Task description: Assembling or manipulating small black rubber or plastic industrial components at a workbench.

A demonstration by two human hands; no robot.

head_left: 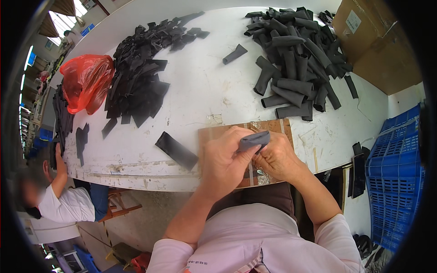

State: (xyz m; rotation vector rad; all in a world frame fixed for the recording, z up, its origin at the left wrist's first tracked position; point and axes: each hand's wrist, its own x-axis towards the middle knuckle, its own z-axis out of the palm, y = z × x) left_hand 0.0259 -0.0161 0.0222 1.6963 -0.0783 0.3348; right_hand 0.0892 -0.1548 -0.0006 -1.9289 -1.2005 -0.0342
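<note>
Close together over a brown board (207, 132) at the table's near edge, both my hands grip one dark grey fabric tube (255, 139). My left hand (226, 157) pinches it from the left, thumb and fingers pressed against the cloth near its open end. From the other side my right hand (280, 155) closes on it; its fingertips are partly hidden behind the tube and the left thumb. A similar dark tube (176, 150) lies slantwise on the table, left of the board.
A heap of dark fabric tubes (296, 59) lies far right, before a cardboard box (373, 45). Flat black fabric pieces (136, 77) and a red plastic bag (86, 82) are at left. A blue plastic crate (393, 168) stands right. Another person (68, 200) sits at the left.
</note>
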